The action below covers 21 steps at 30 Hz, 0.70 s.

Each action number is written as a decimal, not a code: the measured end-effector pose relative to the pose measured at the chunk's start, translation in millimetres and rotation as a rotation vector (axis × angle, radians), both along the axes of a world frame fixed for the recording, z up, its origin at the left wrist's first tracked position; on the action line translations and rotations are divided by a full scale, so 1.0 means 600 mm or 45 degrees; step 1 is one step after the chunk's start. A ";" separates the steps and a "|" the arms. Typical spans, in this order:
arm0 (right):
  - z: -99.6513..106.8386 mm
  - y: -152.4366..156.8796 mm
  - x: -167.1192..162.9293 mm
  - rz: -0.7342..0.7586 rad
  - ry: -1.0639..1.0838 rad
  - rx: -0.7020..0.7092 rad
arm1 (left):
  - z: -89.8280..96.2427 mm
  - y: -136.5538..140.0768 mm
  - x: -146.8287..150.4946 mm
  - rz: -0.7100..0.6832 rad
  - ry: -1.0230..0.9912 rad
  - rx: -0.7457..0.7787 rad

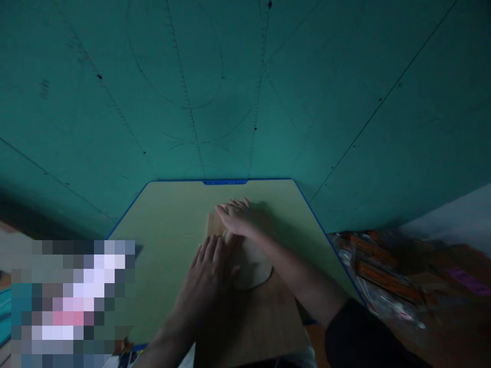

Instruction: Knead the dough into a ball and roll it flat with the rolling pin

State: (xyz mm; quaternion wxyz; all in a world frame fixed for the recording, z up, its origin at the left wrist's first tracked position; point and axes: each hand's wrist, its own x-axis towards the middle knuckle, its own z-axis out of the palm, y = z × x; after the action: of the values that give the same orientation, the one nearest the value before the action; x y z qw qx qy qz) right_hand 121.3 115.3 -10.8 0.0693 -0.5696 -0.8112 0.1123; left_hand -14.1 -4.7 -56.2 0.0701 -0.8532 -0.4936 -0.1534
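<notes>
A flat, pale sheet of dough point(253, 263) lies on a wooden board point(253, 327), with a rounded edge toward me. My left hand point(209, 258) is at the dough's left side, palm down, fingers stretched forward and thumb apart over the dough. Farther forward, my right hand point(236, 217) reaches across the dough's far edge, its fingers extended to the left. Between the two hands shows a short brownish, rod-like piece point(229, 240), perhaps part of a rolling pin. Most of it is hidden under my hands, and the light is dim.
Beneath the board stands a pale table point(169, 220) with a blue rim, against a green wall point(230, 102) with pencilled lines. Plastic-wrapped orange packages point(383, 271) and cardboard point(452, 260) lie to the right. A pixelated patch hides the lower left.
</notes>
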 end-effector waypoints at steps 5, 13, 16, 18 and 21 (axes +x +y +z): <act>-0.007 0.009 -0.042 -0.125 0.006 0.098 | -0.024 -0.008 0.010 0.012 -0.119 -0.078; -0.026 -0.036 0.080 -0.130 0.017 -0.015 | -0.008 -0.043 0.103 -0.145 0.043 0.162; -0.034 -0.053 0.120 -0.146 0.001 0.005 | 0.010 -0.061 0.140 -0.145 0.091 0.178; -0.039 -0.062 0.134 -0.151 -0.002 0.047 | 0.019 -0.066 0.149 -0.125 0.118 0.153; -0.046 -0.070 0.136 -0.163 0.048 0.139 | 0.025 -0.054 0.128 -0.109 0.124 0.050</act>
State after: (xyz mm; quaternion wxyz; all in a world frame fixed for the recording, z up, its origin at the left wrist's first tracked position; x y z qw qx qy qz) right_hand 203.1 73.0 -38.7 0.1226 -0.6136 -0.7765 0.0742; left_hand 62.9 -37.1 -41.1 0.1042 -0.8784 -0.4496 -0.1241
